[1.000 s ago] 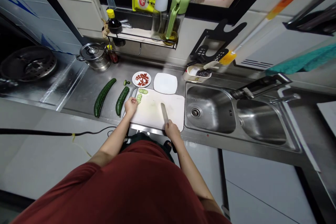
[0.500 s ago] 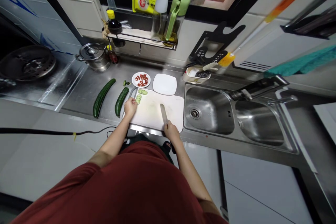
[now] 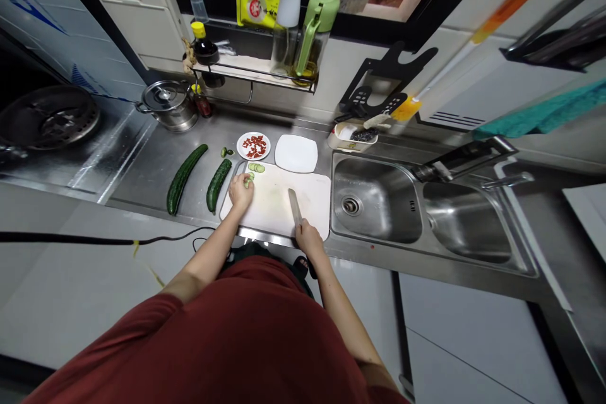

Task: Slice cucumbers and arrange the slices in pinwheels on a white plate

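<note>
Centrally in the frame, fingers of my right hand grasp a knife over the white cutting board. Left of it, my left hand curls over cucumber slices; gripping any, I cannot tell. Farther left, cucumbers lie on the bench.

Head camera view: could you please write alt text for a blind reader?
The right hand holds a knife over a white cutting board; the left hand touches cucumber slices. Two cucumbers lie left of the board, a sink right.
</note>
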A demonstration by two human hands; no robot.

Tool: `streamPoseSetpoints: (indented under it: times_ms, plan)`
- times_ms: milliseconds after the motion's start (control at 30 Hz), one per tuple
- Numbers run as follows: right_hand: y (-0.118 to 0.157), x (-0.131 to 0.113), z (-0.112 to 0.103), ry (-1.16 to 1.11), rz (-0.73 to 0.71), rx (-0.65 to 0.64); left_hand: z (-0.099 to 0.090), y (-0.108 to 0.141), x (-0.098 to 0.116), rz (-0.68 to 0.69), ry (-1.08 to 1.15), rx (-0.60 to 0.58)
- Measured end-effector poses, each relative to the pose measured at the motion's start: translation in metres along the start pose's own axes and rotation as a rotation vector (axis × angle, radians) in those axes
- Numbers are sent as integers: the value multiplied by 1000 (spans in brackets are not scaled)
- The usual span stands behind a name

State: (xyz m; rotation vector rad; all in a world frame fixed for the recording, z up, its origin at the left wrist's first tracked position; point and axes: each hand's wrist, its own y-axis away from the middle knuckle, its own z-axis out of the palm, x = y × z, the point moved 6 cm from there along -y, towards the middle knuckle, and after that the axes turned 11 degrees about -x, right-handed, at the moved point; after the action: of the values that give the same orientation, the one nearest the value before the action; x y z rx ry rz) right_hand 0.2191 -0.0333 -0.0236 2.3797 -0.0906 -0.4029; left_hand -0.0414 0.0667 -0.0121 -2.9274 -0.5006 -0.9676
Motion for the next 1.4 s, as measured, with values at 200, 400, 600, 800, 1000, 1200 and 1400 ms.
streamPoseSetpoints:
  times_ms: [200,400,600,800,1000,1200,1400]
  plan:
    - [1,-1,-2,-9,18,-17,7,-5,22,-19,-57,-48]
    - [2,-3,-2,-9,-1,-12,15,-25,32,-27,-95,-46]
    - [2,-2,-2,-5,-5,-3,22,-42,40,-9,-183,-100]
    - [2,-3,-2,-13,-9,4,24,-47,39,5,-254,-121]
    - [3,-3,-2,-17,3,-10,22,-48,39,46,-309,-137]
    - [4,-4,-4,-25,-5,-12,22,-50,37,63,-315,-131]
    - [3,-3,-3,-30,6,-20,23,-53,37,47,-286,-128]
